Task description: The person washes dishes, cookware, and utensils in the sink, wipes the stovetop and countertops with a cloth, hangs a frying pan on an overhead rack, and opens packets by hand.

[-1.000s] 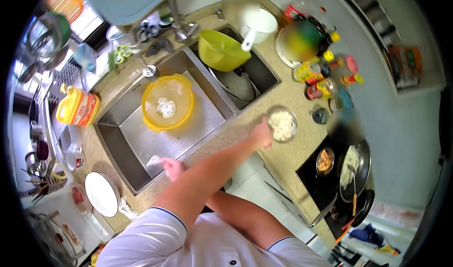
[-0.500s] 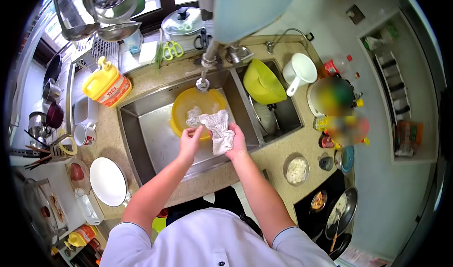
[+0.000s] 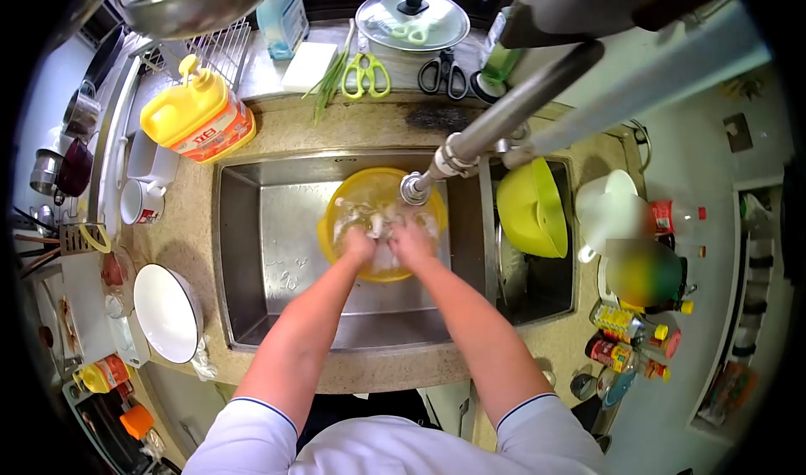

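Observation:
In the sink's left bowl (image 3: pixel 294 248) sits a yellow plastic basin (image 3: pixel 326 227) with water and wet white cloth (image 3: pixel 386 258) in it. My left hand (image 3: pixel 358 245) reaches down into the basin, its fingers curled into the cloth. Beside it, my right hand (image 3: pixel 411 242) is also closed on the cloth; motion and splashing water blur its fingertips. Both hands are low in the basin, close together. Just above them hangs the faucet head (image 3: pixel 414 189), over the basin's back right edge.
A lime-green bowl (image 3: pixel 531 211) leans in the smaller right bowl. A yellow detergent jug (image 3: pixel 200 114), green scissors (image 3: pixel 366 75), black scissors (image 3: pixel 443 75) and a glass lid (image 3: pixel 412 23) stand behind. Left is a white basin (image 3: pixel 168 314); right, several bottles (image 3: pixel 621 353).
Both hands have gone down into the yellow basin, taking the cloth that my right hand held above its front edge. The camera view has shifted and come closer to the sink.

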{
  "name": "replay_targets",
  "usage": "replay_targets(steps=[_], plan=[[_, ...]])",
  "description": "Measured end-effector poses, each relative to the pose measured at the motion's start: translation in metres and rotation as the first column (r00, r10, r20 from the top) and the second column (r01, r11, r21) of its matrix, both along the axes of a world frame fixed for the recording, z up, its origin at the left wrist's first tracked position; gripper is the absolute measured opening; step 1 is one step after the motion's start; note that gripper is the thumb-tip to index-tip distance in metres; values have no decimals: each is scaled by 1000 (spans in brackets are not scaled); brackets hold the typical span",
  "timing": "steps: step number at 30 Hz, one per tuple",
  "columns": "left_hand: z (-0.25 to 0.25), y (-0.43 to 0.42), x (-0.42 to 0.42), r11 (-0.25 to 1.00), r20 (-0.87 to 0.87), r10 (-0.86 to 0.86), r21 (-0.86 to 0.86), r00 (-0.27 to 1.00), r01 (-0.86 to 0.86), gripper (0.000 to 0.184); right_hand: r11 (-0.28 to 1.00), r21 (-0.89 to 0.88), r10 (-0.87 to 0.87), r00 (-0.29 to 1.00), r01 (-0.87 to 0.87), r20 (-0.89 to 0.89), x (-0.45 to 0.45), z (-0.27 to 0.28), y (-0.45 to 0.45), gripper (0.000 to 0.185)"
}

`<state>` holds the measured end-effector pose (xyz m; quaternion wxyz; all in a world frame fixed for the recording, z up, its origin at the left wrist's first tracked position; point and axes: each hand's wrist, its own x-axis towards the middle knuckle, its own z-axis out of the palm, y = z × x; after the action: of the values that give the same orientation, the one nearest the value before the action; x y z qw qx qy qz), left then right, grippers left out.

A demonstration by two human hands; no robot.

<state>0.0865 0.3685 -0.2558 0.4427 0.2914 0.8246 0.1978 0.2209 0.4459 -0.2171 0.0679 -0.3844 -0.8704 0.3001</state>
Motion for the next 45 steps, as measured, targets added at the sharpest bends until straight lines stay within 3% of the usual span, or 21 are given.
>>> replay_targets(steps=[2,4,6,7,9,15,16,18,20,23,26,28,29,33,35,38,39,41,42,44,45], plan=[[-5,1,-5,932,-77,352,-57,933,-357,30,998,-55,-4,923,27,385,-11,22,20,32],[-12,3,-2,939,-121,337,-31,934,-343,30,908,-278,-255,939,315,231,-25,-38,19,32],[-21,-2,12,616,687,537,77,489,-784,29,494,-706,-715,699,507,1,-40,-135,10,32],[-10,2,5,628,854,438,-65,283,-776,24,45,-998,-915,402,45,-23,-44,-120,-1,29],[16,6,-9,658,879,432,-152,204,-737,18,796,-527,-504,807,297,-308,-43,-11,-41,28],[4,-29,-28,839,913,86,-283,-400,-464,23,956,-179,-284,894,234,-347,-46,59,-86,26],[17,-30,-21,838,912,82,-282,-403,-467,23,957,-176,-279,896,230,-345,-46,55,-78,26],[68,-19,3,690,927,368,-222,70,-688,24,933,-176,-339,932,315,-128,-48,34,-47,32],[49,-16,5,712,945,313,-297,-91,-636,24,974,-75,-226,961,216,-162,-39,7,-17,29],[33,-18,-12,888,441,390,53,808,-458,30,971,68,-216,964,228,-154,-16,-12,15,26],[-4,-21,-6,782,169,459,389,872,-487,32,942,83,-309,937,325,-161,-16,-12,11,44],[-16,-17,-1,764,372,446,315,814,-563,34,919,393,-71,994,33,82,-22,12,-13,38],[-18,-15,1,749,555,424,229,716,-622,35,964,262,5,984,-53,180,-20,22,-13,43],[22,-16,8,648,881,419,-121,220,-752,40,953,11,-289,900,302,327,-25,-48,6,44],[64,-16,8,676,891,443,-262,96,-689,47,778,-550,-444,886,304,-137,-35,-68,-8,45],[68,-30,-4,638,935,300,-345,-190,-688,47,748,-576,-529,820,329,-220,-54,38,-67,26],[10,-41,-15,735,935,-32,-218,-353,-642,46,752,-574,-527,819,324,-228,-54,44,-81,26],[73,-46,-10,737,957,64,-236,-283,-633,45,929,-280,-363,740,241,-566,-56,63,-99,25],[103,-49,-6,733,962,165,-266,-216,-626,44,932,-272,-358,736,241,-575,-56,79,-97,25],[101,-62,-6,717,941,-115,-144,-319,-682,41,815,456,-108,866,358,-487,-57,116,-88,27],[137,-62,3,596,986,18,-143,-165,-790,39,835,354,-252,864,422,-435,-57,119,-88,37]])
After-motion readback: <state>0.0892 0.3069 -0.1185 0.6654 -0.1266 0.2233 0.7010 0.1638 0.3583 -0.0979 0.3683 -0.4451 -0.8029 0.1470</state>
